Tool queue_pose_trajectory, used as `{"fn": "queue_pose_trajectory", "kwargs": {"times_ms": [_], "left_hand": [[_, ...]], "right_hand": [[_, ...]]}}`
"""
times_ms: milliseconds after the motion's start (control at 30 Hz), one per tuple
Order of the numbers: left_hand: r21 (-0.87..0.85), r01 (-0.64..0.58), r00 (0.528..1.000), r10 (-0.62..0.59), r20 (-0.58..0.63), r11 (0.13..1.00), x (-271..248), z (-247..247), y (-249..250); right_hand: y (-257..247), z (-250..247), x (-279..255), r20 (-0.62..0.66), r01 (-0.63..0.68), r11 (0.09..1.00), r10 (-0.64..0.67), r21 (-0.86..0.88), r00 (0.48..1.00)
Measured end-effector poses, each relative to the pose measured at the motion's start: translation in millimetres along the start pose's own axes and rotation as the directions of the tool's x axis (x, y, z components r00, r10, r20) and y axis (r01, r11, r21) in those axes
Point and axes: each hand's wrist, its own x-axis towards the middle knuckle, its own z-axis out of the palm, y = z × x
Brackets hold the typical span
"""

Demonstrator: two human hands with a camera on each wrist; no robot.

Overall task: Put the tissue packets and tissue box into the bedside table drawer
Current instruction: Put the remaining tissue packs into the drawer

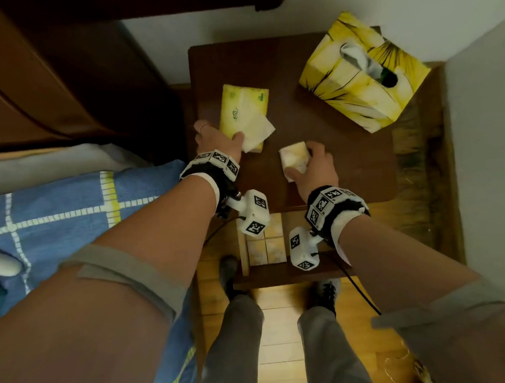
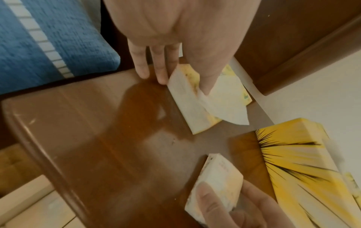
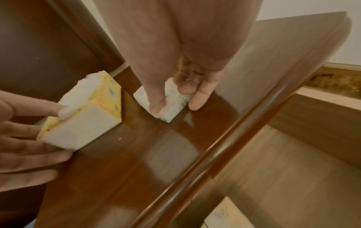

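On the dark bedside table top (image 1: 346, 163) lies a large yellow tissue packet (image 1: 242, 112) with a white tissue sticking out. My left hand (image 1: 222, 134) grips its near end, thumb on top and fingers (image 2: 162, 72) down its left side. My right hand (image 1: 308, 162) pinches a small pale tissue packet (image 3: 173, 103) between thumb and fingers, the packet touching the table. A yellow tissue box (image 1: 362, 71) stands at the back right. Below the front edge, the open drawer (image 1: 279, 275) holds small packets (image 1: 265, 243).
A bed with a blue checked cover (image 1: 56, 207) lies on the left, against a brown headboard (image 1: 49, 84). A white wall (image 1: 483, 150) closes the right side. My legs and shoes stand on the wooden floor (image 1: 278, 321) before the drawer.
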Motion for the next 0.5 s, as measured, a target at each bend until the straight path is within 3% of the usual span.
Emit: {"fn": "queue_pose_trajectory", "kwargs": {"times_ms": [133,267,433,500], "left_hand": [[0.153,0.024,0.991,-0.044,0.126,0.988,4.4,4.3,-3.2],[0.090,0.024,0.979,-0.042,0.198,0.996,-7.1,13.8,-14.9],[0.037,0.004,0.963,-0.014,0.270,0.999,-27.7,18.8,-35.9],[0.043,0.018,0.957,-0.029,0.289,0.999,-38.0,18.9,-41.6]], "right_hand": [[-3.0,3.9,-1.2,-0.033,-0.014,1.000,0.014,0.002,0.999],[-2.1,1.4,-2.4,-0.065,-0.063,0.998,0.064,0.016,0.996],[-0.5,0.4,-7.0,-0.116,-0.092,0.910,0.150,0.404,0.982],[-3.2,4.4,-12.3,-0.056,-0.079,0.858,0.124,0.507,0.991]]}}
